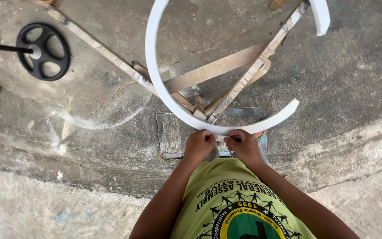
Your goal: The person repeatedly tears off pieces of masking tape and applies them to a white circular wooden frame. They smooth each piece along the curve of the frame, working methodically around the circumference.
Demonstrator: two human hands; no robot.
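The left hand (199, 144) and right hand (243, 144) are closed tight, side by side, on the bent white plastic strip (155, 75), held low above the grey concrete floor (341, 88). If bent harder, it might snap or spring loose.

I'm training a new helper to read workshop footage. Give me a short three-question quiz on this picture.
1. True or false: both hands grip the white curved strip at its lowest point.
2. What lies on the floor at upper left? A) a black spoked wheel on a rod B) a red bucket C) a coiled hose
3. Fill in: behind the strip, flat brownish slats cross over a ____ metal plate set on the concrete.

Key: 1 true, left hand and right hand side by side; 2 A, the wheel; 3 rectangular.
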